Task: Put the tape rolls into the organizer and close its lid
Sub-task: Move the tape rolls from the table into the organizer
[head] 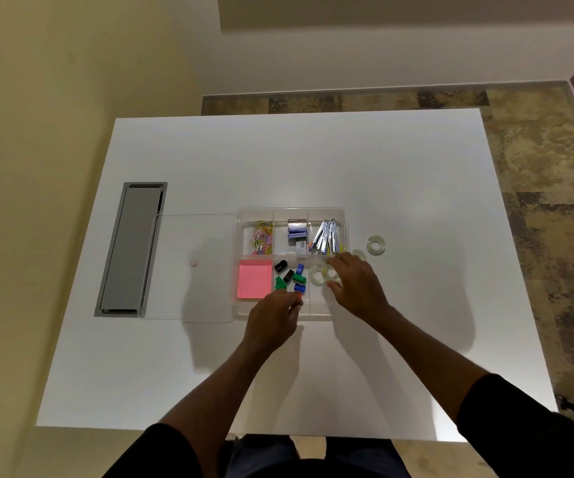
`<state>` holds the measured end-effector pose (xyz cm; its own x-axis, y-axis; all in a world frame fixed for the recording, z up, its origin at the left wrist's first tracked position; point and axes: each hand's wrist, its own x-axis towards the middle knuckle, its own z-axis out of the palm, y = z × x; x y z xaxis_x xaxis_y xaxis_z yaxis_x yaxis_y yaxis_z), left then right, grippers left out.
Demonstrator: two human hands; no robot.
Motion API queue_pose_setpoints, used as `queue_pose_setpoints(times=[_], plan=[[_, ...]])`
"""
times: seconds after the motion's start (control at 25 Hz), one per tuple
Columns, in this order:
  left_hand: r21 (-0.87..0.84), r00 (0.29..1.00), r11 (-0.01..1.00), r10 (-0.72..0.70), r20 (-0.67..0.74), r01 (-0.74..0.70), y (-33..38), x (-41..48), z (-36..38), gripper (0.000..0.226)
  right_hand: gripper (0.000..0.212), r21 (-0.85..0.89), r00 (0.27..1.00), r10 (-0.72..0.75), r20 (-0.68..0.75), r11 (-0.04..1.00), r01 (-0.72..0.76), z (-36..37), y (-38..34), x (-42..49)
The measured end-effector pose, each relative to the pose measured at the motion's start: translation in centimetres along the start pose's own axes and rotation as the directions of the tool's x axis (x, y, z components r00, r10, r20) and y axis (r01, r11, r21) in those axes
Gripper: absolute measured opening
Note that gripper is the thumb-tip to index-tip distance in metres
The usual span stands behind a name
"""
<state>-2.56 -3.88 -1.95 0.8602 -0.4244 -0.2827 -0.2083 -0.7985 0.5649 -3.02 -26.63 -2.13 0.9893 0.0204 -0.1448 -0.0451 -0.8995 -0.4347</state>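
Tape rolls: 1 [376, 244] lies on the worktop [313, 160] at 3 o'clock of the organizer [344, 215]; right hand [356, 284] spreads loosely over another roll [318, 276] inside; left hand [273, 317] pinches something small and red.

A white table [313, 160] is carrying everything here, with a grey recessed cable tray [129, 249] sitting flush in its surface near the left edge. A clear plastic organizer [344, 215] is resting near the middle of the tabletop, and its transparent lid [192, 236] is lying open flat on the table to its left, overlapping the edge of the cable tray. A clear tape roll [376, 244] is lying directly on the table just right of the organizer, and another tape roll [358, 254] is sitting between it and the organizer's wall. Soft shadows are falling across the near part of the tabletop.
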Motion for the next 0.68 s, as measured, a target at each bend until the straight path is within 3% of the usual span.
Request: queue_pose_setpoints(times=[0.16, 0.4, 0.6, 0.68], plan=[[0.021, 1.0, 1.0, -0.009, 0.004, 0.009, -0.2, -0.8, 0.2, 0.019, 0.042, -0.316, 0.988, -0.045, 0.148, 0.945, 0.09, 0.8, 0.0, 0.5], [0.018, 1.0, 1.0, -0.012, 0.009, 0.011, -0.3, -0.9, 0.2, 0.02, 0.043, -0.345, 0.982, -0.031, 0.187, 0.934, 0.095, 0.6, -0.1, 0.9], [0.026, 1.0, 1.0, -0.013, 0.015, 0.012, -0.4, -0.2, 0.0, 0.021, 0.028, -0.267, 0.997, -0.074, -0.03, 0.962, 0.064, -0.8, 1.2, 0.3], [0.017, 1.0, 1.0, -0.015, 0.019, 0.015, -0.6, 0.0, -0.1, 0.02, 0.032, -0.218, 0.994, 0.016, -0.109, 0.975, -0.04, -1.7, 2.7, 0.5]])
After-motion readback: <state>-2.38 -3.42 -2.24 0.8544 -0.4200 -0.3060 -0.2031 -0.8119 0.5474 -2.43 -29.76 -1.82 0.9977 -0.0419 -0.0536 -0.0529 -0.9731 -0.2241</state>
